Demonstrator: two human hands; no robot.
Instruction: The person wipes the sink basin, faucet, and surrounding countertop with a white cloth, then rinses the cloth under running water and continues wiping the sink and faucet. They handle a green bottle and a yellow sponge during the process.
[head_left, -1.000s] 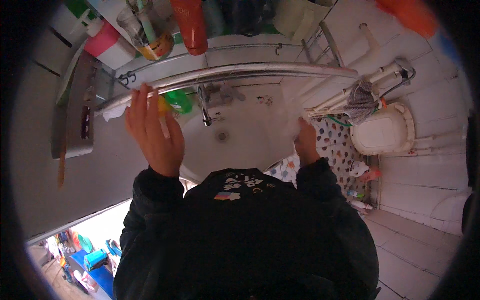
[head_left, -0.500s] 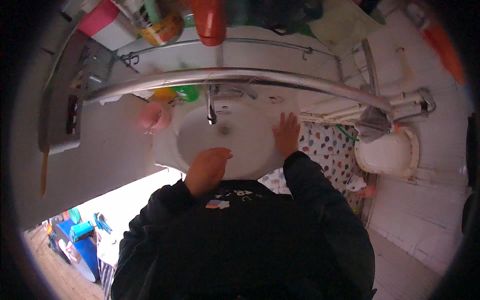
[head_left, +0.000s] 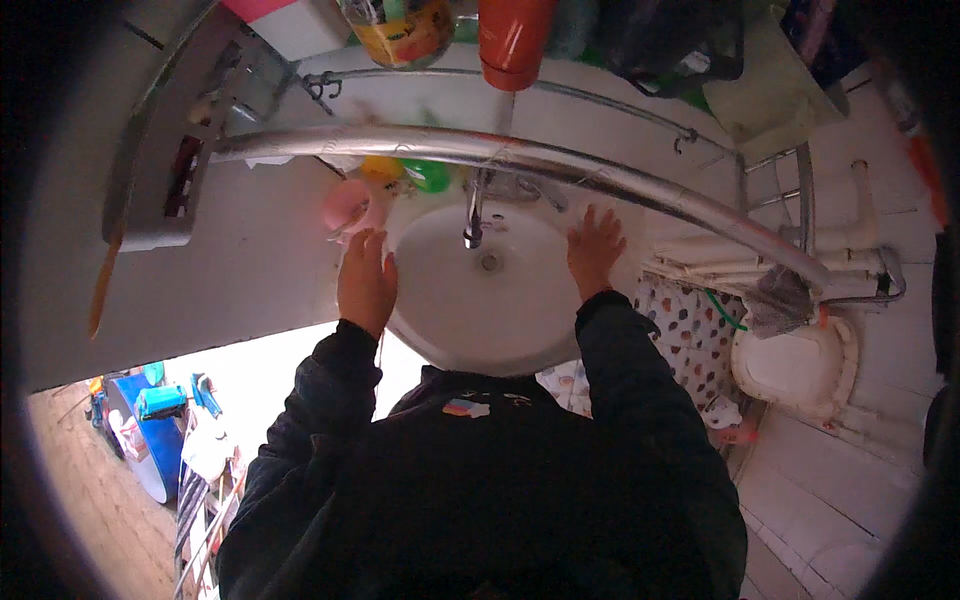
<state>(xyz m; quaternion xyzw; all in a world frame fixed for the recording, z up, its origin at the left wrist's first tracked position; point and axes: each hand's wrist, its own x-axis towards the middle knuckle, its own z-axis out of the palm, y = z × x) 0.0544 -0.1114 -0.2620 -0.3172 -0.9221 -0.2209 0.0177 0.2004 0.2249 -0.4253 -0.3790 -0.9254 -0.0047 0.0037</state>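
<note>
A white washbasin [head_left: 480,320] lies in front of me, with a chrome faucet [head_left: 474,215] over its drain. My left hand [head_left: 367,285] is at the basin's left rim, fingers stretched forward and nothing in it. Just past its fingertips stands a pink cup [head_left: 347,205]. On the right rim, my right hand [head_left: 595,250] rests with its fingers spread, also holding nothing. Behind the cup, a green item [head_left: 428,176] and a yellow item [head_left: 382,168] sit at the back corner; their kinds are unclear.
A metal rail [head_left: 430,140] crosses above the basin. Over it, a shelf bears a red cup [head_left: 515,45] and a jar [head_left: 400,35]. Pipes and a pale plastic tub [head_left: 795,365] are at the right. A blue drum [head_left: 155,440] stands lower left.
My left hand has moved from over the basin's near side out to its left rim, and its fingers now point forward. The right hand stays on the right rim. The view has shifted slightly.
</note>
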